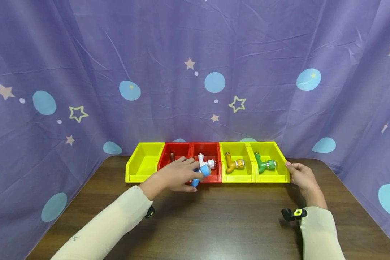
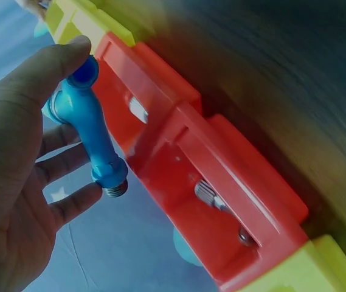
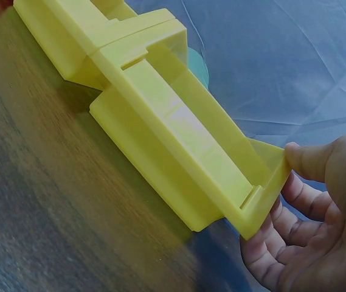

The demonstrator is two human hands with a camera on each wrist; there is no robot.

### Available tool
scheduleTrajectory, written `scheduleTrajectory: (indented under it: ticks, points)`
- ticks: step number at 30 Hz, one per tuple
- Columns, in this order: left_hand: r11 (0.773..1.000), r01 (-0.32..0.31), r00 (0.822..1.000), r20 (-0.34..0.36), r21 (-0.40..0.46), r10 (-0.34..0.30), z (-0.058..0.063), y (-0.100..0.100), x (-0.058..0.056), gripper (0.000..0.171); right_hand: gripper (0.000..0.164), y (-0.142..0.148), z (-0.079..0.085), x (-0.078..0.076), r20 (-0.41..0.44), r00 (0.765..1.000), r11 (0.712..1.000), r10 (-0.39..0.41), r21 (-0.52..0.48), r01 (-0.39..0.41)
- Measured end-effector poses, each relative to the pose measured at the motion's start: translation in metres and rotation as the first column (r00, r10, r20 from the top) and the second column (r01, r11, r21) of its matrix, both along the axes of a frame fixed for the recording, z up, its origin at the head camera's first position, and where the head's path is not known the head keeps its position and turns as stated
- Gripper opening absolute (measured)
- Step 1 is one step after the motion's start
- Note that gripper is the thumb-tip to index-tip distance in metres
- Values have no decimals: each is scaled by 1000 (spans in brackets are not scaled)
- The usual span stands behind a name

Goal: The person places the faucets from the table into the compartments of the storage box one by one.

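Observation:
My left hand [image 1: 180, 175] holds a blue tap [image 2: 93, 131] between thumb and fingers, above the front of the red bins. In the left wrist view its threaded end points down. Behind it, a white tap [image 1: 209, 163] lies in the right red bin [image 1: 218, 177]. The left red bin [image 1: 159, 164] holds a dark brown tap [image 1: 172, 156], largely hidden by my hand in the head view. At the far right, my right hand [image 1: 302, 178] pinches the outer side wall of the end yellow bin [image 3: 255, 213], where a green tap [image 1: 265, 164] lies.
An orange-yellow tap [image 1: 234, 164] lies in the yellow bin [image 1: 238, 178] right of the red ones. Another yellow bin [image 1: 141, 178] stands at the row's left end. The row sits on a brown wooden table [image 1: 221, 220], before a purple curtain [image 1: 169, 54].

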State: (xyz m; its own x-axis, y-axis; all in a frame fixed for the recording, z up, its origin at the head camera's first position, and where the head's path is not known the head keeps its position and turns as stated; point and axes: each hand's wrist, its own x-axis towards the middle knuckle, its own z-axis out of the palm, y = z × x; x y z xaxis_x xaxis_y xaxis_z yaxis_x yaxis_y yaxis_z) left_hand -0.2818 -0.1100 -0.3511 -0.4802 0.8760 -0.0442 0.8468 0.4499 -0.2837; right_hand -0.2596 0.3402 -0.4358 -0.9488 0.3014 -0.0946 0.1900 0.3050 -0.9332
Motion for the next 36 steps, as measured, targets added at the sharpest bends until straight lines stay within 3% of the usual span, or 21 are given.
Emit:
scheduleTrajectory:
  ticks: [9,18,26,36]
  points:
    - [998,-61,998,6,4,61,7,-22,-7,44,55,0,-1,0,-20,1000,1000,5,2,-5]
    - [998,-53,997,-47,33,55,9,-51,-19,43,54,2,-1,0,-28,1000,1000,-5,14,5]
    - [988,-140,990,-22,60,142,13,-74,-26,35,57,2,-2,-1,-21,1000,1000,-6,15,6]
    - [979,-190,981,-26,79,193,15,-103,-42,43,58,2,0,1,-27,1000,1000,8,9,-7]
